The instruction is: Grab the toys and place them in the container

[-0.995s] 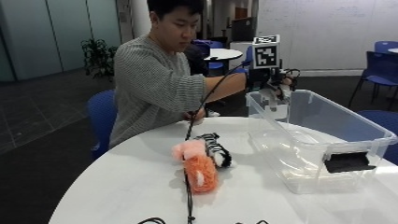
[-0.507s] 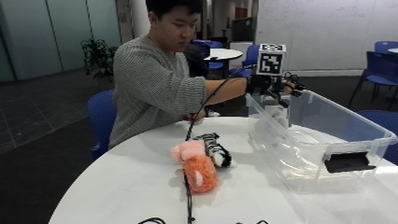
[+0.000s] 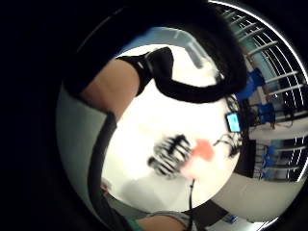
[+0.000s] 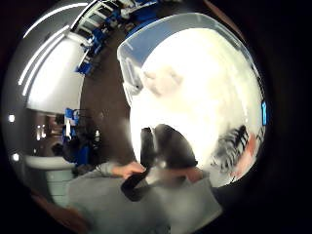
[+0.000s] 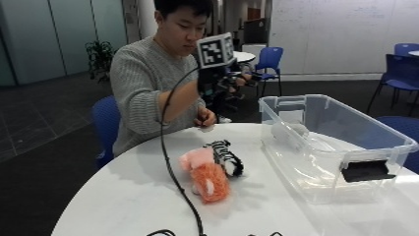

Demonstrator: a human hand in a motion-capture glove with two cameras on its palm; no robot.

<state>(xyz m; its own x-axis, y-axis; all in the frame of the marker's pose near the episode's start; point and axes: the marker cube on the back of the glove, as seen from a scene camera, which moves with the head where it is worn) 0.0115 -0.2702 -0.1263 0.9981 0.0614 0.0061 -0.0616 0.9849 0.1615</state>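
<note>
A round white surface [image 5: 118, 196] carries a clear plastic container [image 5: 340, 147], rectangular with a black latch, something pale lying inside it. Near the container lie the toys: a fuzzy orange plush toy [image 5: 208, 181] with a pink end, and touching it a black-and-white striped plush toy [image 5: 225, 157]. The gloved right hand [image 5: 219, 83] is raised above the surface, beside the container and apart from the toys. Its grip holds nothing, fingers loosely curled. The bare hand [image 5: 204, 119] rests at the surface's far edge.
</note>
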